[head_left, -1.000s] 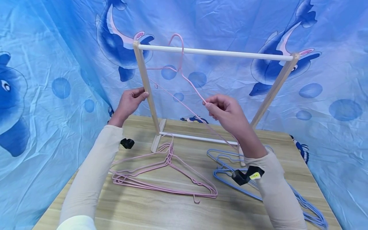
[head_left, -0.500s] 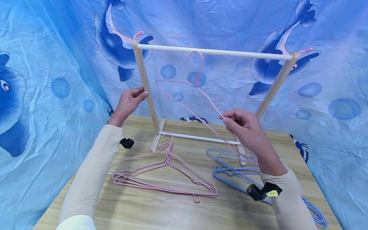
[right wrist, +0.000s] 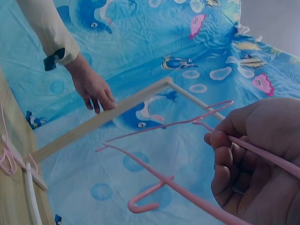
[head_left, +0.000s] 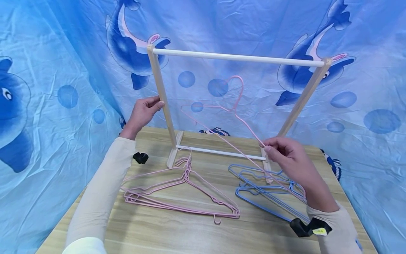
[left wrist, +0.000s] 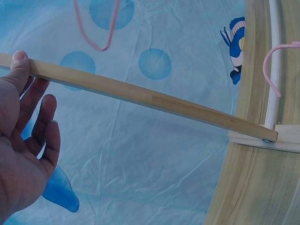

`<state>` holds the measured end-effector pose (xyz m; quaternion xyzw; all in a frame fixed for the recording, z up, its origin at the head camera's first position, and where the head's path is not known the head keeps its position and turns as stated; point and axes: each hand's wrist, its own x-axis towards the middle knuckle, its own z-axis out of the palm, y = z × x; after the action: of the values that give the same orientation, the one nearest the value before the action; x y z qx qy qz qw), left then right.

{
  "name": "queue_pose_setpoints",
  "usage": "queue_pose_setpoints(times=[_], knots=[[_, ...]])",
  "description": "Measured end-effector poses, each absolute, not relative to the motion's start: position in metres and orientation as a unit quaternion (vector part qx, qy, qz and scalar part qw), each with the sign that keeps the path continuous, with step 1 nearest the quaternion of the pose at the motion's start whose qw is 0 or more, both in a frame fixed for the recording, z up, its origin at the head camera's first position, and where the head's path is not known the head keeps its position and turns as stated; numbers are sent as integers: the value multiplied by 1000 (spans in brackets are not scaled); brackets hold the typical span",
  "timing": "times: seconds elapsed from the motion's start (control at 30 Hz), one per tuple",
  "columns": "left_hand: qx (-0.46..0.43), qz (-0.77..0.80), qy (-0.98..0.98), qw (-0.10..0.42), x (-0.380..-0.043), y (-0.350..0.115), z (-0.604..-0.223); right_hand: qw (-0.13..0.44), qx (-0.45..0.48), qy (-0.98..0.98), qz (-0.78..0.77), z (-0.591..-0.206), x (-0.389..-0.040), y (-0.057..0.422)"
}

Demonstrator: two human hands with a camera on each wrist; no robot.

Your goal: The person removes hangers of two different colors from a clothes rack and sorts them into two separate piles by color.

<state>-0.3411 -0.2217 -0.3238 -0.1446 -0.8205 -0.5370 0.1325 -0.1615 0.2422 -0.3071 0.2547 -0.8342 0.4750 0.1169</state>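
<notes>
My left hand (head_left: 142,113) pinches the left wooden post (head_left: 168,120) of a small clothes rack between thumb and fingers. In the left wrist view the thumb lies on the post (left wrist: 140,94) while the other fingers bend loosely below. My right hand (head_left: 290,160) grips a pink clothes hanger (head_left: 248,127) by one sloping shoulder. The hanger is tilted, its hook up and below the rack's white top rod (head_left: 238,57), apart from it. In the right wrist view, the hanger's lower bar (right wrist: 194,197) with a small side hook crosses in front of the rack.
Several pink hangers (head_left: 186,173) lie stacked on the wooden table (head_left: 177,236) at centre left. Several blue hangers (head_left: 263,191) lie at the right, partly under the right forearm. A blue dolphin-print curtain (head_left: 374,106) encloses the table. The rack's lower white rod (head_left: 219,152) runs near the tabletop.
My right hand has brought the pink hanger down and to the right; its hook has gone from above the top rod to below it. The left hand has stayed on the post.
</notes>
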Motion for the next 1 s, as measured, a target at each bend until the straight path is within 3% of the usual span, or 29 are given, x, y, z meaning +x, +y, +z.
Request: queue_pose_setpoints(times=[0.37, 1.0], knots=[[-146, -532, -823, 132, -340, -222, -323, 96, 270, -837, 466, -329, -151, 275], [-146, -533, -824, 126, -339, -221, -321, -102, 374, -725, 569, -399, -187, 254]])
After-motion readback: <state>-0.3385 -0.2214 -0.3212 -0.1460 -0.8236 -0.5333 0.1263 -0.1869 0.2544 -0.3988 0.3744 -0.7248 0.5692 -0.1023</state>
